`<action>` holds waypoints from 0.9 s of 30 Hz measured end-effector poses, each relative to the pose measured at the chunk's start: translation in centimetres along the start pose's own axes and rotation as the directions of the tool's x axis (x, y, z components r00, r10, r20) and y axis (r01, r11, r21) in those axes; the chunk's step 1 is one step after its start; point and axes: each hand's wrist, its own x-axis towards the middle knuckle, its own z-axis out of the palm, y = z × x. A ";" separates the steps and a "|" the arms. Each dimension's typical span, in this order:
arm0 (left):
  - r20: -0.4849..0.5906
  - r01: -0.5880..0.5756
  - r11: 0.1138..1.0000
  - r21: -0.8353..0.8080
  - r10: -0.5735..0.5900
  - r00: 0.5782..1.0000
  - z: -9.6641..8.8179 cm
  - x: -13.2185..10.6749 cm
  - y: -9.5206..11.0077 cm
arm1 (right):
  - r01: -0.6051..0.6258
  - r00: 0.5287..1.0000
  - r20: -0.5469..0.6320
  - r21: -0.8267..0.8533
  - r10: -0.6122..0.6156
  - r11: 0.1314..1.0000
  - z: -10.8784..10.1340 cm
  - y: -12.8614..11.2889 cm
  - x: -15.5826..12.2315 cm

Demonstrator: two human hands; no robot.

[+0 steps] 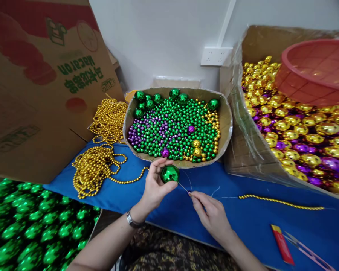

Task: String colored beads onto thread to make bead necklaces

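My left hand (pixel 156 187) has its thumb and fingers around a large shiny green ball (pixel 170 174), just in front of the bead box (pixel 228 131). To its right, my right hand (pixel 210 212) pinches a small purple bead (pixel 189 193). A thin straight needle or wire (pixel 183 187) runs from that bead to the lower right of the green ball. Fine pale thread (pixel 226 197) trails from near my right hand to a gold twisted cord or bead strand (pixel 281 202) on the blue cloth (pixel 214 180). The box holds small green, purple and gold beads with several larger balls.
Gold bead strands (pixel 92 169) lie heaped at left beside a tall cardboard box (pixel 45 98). Green balls (pixel 31 222) fill the lower left. At right, a big carton (pixel 234 146) of gold and purple balls bears a red basket (pixel 307 82). A red lighter (pixel 282 244) and pink-handled scissors (pixel 310 252) lie lower right.
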 end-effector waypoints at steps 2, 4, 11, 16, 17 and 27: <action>-0.012 0.027 1.000 -0.011 -0.027 1.000 0.1 0.0 0.0 | 0.003 1.000 -0.003 0.006 -0.003 1.000 0.0 0.0 -0.1; -0.024 0.038 0.999 -0.012 -0.039 0.999 0.1 -0.1 0.0 | -0.011 1.000 -0.005 0.002 0.011 1.000 0.1 0.0 -0.1; -0.033 0.057 0.997 -0.047 -0.059 0.998 0.4 -0.1 -0.1 | -0.023 1.000 -0.017 0.019 0.023 1.000 0.1 -0.1 -0.2; -0.023 0.088 0.991 -0.098 -0.091 0.996 0.5 0.1 -0.2 | -0.029 0.999 -0.013 0.050 0.030 0.998 -0.2 -0.3 -0.1; -0.016 0.091 0.991 -0.103 -0.093 0.996 0.6 0.1 -0.2 | -0.037 0.999 -0.013 0.049 0.037 0.998 -0.2 -0.3 -0.1; 0.040 0.174 0.975 -0.136 -0.170 0.985 1.2 -0.4 0.1 | -0.062 0.998 -0.010 0.034 0.062 0.998 -0.5 0.0 -0.6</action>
